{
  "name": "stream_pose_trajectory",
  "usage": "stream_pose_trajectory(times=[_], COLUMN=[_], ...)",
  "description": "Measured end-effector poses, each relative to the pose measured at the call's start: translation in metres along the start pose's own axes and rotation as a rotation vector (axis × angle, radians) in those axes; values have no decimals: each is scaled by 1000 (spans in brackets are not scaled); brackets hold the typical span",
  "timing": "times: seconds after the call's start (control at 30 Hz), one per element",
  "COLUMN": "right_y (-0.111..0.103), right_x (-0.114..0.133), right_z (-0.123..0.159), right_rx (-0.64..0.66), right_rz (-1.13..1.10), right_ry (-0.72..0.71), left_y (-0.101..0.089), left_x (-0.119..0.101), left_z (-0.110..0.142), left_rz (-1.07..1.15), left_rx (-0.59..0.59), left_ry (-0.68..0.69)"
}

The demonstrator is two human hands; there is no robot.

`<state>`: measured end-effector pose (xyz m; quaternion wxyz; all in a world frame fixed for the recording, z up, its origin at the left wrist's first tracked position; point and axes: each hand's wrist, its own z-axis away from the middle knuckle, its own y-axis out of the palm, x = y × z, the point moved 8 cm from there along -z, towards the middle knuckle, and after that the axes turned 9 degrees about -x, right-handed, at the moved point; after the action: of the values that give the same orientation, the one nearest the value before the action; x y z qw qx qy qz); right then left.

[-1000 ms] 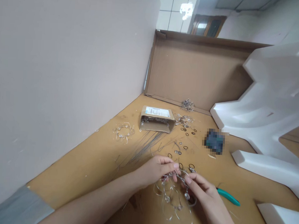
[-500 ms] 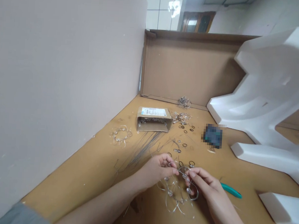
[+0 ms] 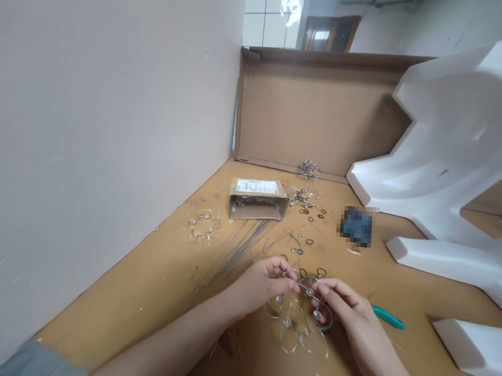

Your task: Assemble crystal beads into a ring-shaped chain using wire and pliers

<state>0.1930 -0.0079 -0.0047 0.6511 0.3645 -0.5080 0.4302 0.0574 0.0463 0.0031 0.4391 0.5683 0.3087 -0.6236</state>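
Note:
Between my two hands hangs a ring of bent silver wire with clear beads [image 3: 286,322], its thin loops sticking outward. My left hand [image 3: 276,279] is closed, pinching the wire at the ring's upper left. On the other side my right hand [image 3: 342,305] pinches the same wire ring near a bead at its upper right. Dark small rings [image 3: 321,272] lie on the table just beyond my fingers. By my right wrist is a teal handle [image 3: 388,317], partly covered by the hand. The exact wire ends under my fingertips are hidden.
An open cardboard box [image 3: 259,201] with a white label holds beaded pieces. Straight wires [image 3: 245,246] lie before it. A similar beaded wire ring [image 3: 202,227] is at left, wire heaps [image 3: 308,169] at the back. White foam [image 3: 441,164] stands right; a blurred dark object [image 3: 356,226] lies near it.
The beaded wire ring has shifted slightly, and its lower loops hang a little differently. Both hands keep their pinch in nearly the same place.

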Motion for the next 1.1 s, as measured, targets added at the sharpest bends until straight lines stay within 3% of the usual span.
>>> stream_pose_trajectory(times=[1.1], right_y=[-1], right_x=[-1], right_z=[0], right_rx=[-19], right_rz=[25], right_ry=[10], left_y=[-2], left_x=[-6], left_z=[3], left_rz=[-69], left_rx=[-16], left_ry=[3])
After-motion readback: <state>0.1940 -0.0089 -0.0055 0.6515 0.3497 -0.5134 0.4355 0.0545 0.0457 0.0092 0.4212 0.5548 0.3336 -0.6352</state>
